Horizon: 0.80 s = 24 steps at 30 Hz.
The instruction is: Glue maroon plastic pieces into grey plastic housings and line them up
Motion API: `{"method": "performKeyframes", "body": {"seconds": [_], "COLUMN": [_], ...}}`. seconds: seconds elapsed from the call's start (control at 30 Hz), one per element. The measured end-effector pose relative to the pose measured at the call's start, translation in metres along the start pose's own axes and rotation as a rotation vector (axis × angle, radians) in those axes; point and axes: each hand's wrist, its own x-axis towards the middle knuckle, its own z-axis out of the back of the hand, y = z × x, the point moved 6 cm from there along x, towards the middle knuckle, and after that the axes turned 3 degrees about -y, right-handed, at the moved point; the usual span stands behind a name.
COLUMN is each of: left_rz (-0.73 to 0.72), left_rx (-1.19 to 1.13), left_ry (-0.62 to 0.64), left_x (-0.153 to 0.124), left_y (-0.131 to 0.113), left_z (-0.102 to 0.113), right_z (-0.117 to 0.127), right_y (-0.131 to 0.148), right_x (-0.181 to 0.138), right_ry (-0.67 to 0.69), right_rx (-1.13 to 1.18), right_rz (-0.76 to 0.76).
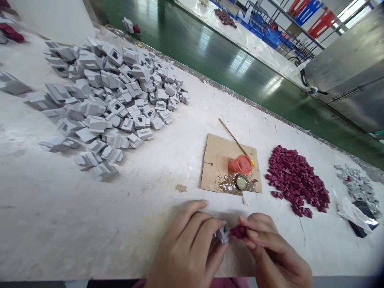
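Note:
My left hand [192, 240] is closed on a small grey plastic piece [222, 233], whose square opening faces right. Close beside it, my right hand [270, 244] pinches a small maroon plastic piece [239, 231] between thumb and fingers. The maroon piece points toward the grey one; whether the two touch, I cannot tell. Just beyond the hands lies a cardboard sheet [216, 152] bearing a red cup [241, 164], a bottle cap [241, 182] and a wet brown stain. A thin brush [234, 138] lies across the cardboard's far edge, its yellow tip by the cup.
Left of the cardboard spreads a large heap of grey pieces [120, 92]. To the right lie a maroon pile [295, 176], then small pale pieces [358, 186] near a black box [363, 220] with white plastic on it. Behind the white table [150, 172] runs a green floor [180, 40].

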Motion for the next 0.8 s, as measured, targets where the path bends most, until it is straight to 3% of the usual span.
{"method": "performKeyframes", "body": {"seconds": [0.17,0.47,0.63,0.73,0.8], "left_rz": [0.029,0.047,0.004,-0.06,-0.085], "left_rx": [-0.024,-0.027,-0.003,0.002,-0.017], "left_ry": [-0.052,-0.041,-0.006,0.044,0.067], "left_x": [0.001,0.001,-0.001,-0.003,0.001], "left_y": [0.0,0.0,0.001,0.001,0.002], "left_z": [0.001,0.002,-0.001,0.0,0.012], "right_z": [-0.008,-0.014,-0.02,-0.009,0.017], "right_y": [-0.006,0.003,0.004,0.003,-0.006], "right_x": [-0.005,-0.006,-0.017,-0.011,0.001], "right_ry": [0.001,0.061,0.192,0.232,0.095], "right_rx": [0.02,-0.062,-0.125,-0.255,-0.47], "right_rz": [-0.029,0.082,0.073,0.109,0.097]}}
